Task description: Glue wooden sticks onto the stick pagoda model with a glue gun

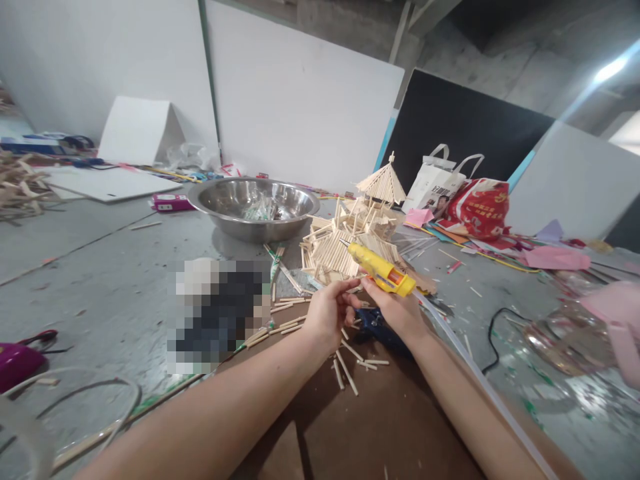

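Observation:
A pagoda model built of wooden sticks (357,230) stands on the grey floor in front of me. My right hand (397,310) is closed round a yellow glue gun (381,269), whose nozzle points left at the model's lower roof. My left hand (330,310) pinches a thin wooden stick (353,288) just below the gun and next to the model. Loose sticks (345,370) lie on a brown cardboard sheet (370,427) under my forearms.
A steel bowl (255,207) sits behind and left of the model. Bags (463,193) and pink paper (555,257) lie to the right, white boards (300,100) lean at the back. A black cable (495,333) and clear plastic (565,340) lie at right; a magenta object (17,363) at left.

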The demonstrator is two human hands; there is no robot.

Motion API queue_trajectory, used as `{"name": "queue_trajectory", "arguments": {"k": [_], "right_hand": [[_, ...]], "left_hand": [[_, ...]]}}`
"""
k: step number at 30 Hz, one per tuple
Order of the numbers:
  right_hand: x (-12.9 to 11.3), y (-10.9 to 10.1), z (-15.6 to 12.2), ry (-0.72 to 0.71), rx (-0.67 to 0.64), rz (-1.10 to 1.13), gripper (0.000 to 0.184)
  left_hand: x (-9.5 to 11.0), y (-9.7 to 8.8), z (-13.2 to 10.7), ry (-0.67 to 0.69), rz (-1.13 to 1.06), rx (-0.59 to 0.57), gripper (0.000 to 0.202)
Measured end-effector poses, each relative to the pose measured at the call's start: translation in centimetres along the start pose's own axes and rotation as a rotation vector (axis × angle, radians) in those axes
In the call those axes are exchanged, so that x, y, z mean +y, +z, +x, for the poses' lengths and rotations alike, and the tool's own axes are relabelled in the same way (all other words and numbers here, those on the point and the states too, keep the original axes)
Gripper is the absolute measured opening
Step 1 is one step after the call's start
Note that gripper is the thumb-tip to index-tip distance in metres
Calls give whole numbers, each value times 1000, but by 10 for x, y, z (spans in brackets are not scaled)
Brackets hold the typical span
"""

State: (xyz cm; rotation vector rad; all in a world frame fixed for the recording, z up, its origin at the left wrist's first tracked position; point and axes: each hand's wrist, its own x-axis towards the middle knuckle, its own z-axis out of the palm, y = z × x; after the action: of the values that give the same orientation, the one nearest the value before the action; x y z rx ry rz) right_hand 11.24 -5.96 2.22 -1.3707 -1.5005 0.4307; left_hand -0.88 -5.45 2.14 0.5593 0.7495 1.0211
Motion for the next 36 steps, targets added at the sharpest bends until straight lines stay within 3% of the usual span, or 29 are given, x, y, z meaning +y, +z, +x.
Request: {"name": "queue_trajectory", "arguments": {"k": [26,36], "right_hand": [[-2,0,-1,23,22,80,28],[-4,0,0,28,9,87,22]], "left_hand": [[-1,-3,6,58,93,-38,24],[3,1,4,80,139,-17,21]]}}
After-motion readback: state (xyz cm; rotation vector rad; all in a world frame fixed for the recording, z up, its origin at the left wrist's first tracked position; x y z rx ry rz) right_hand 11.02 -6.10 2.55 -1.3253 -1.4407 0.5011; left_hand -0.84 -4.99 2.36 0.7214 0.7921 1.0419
